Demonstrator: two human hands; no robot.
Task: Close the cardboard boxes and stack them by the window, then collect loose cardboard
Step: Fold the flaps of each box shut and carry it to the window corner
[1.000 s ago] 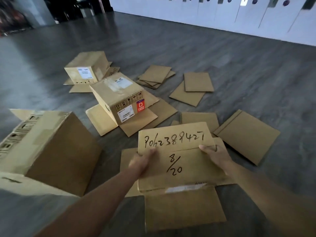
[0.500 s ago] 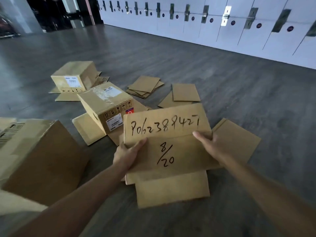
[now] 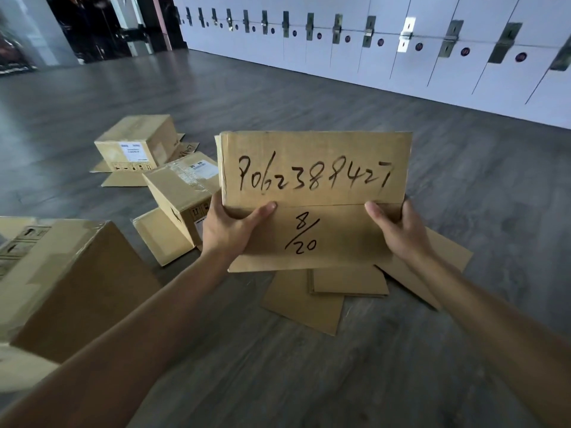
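I hold a flattened cardboard piece [image 3: 315,168] with handwritten numbers up off the floor, tilted toward me. My left hand [image 3: 228,233] grips its left edge, thumb on the front. My right hand [image 3: 398,230] grips its right edge the same way. Loose cardboard sheets [image 3: 306,301] lie on the floor below it. A large box [image 3: 71,282] stands at the left. A labelled box [image 3: 179,193] sits tipped on flat sheets behind my left hand. Another labelled box [image 3: 136,140] rests farther back.
A wall of white lockers [image 3: 401,57] runs along the far right. Grey wood-look floor [image 3: 309,97] stretches between boxes and lockers. A dark doorway area [image 3: 102,26] lies at the far left.
Both hands have lifted the written cardboard piece from the floor and raised it toward me. The sheets that lay under it stay on the floor. My view has tipped up toward the lockers.
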